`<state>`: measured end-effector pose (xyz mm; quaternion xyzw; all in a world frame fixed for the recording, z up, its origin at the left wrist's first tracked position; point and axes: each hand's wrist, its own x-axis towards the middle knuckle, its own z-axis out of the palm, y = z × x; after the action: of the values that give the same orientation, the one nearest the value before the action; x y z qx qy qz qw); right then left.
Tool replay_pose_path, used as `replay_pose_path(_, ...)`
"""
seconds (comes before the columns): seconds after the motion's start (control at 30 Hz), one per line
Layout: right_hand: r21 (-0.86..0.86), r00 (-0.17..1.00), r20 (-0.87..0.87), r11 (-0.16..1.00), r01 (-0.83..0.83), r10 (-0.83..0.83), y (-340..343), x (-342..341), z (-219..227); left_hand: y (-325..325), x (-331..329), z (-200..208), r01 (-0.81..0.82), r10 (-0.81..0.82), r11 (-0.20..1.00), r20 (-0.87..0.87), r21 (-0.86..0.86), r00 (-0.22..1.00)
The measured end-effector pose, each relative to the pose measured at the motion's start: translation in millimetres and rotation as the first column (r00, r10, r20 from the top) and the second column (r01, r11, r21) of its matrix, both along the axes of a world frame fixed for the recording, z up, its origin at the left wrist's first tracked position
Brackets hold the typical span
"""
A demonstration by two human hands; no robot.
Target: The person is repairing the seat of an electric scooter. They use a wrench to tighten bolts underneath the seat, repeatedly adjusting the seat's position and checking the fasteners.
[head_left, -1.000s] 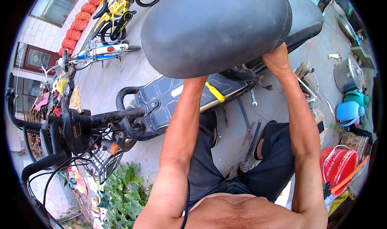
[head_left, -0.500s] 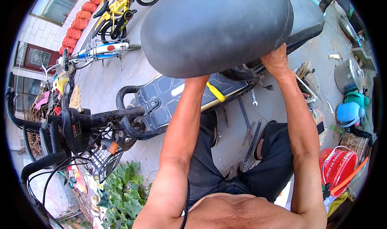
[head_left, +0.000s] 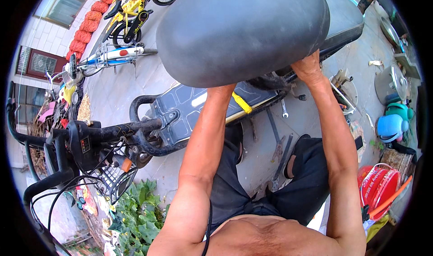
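Note:
A big black padded scooter seat (head_left: 243,35) fills the top middle, tilted up toward me over the electric scooter. My right hand (head_left: 308,67) grips its right lower edge, the fingertips out of sight beneath it. Under the near edge goes my left hand (head_left: 222,89); only the wrist end shows, and its fingers are hidden by the seat. On the scooter's grey footboard (head_left: 173,121) lies a tool with a yellow handle (head_left: 242,103), just right of my left wrist. Behind the lifted seat is the black rear seat (head_left: 340,21).
Handlebars (head_left: 56,157) reach out at left. Between my feet and the scooter lie a wrench (head_left: 284,109) and long metal tools (head_left: 282,159). At right stand a red bucket (head_left: 379,186), a blue jug (head_left: 390,126) and a metal pot (head_left: 390,85). Leafy plants (head_left: 140,215) grow at lower left.
The seat has shifted very slightly, its right edge a touch further right. Both hands keep nearly the same places.

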<state>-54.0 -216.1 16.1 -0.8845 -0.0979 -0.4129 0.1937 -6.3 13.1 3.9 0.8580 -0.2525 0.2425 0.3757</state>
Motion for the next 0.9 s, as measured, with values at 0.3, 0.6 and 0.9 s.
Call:
replay_pose_path(0.3, 0.006, 0.996, -0.08, 1.0, -0.025, 0.025, -10, 4, -1, 3, 10, -12, 0.044, -0.043, 0.999, -0.041, 0.028, 0.998)
replay_pose_path(0.6, 0.043, 0.997, 0.053, 0.998, -0.056, 0.054, -8, 13, -14, 5, 12, -11, 0.042, -0.043, 0.999, -0.045, -0.028, 0.998)
replay_pose_path(0.9, -0.035, 0.999, 0.027, 0.999, -0.036, 0.037, -16, 21, -25, 3, 16, -15, 0.066, -0.07, 0.996, -0.072, -0.061, 0.995)
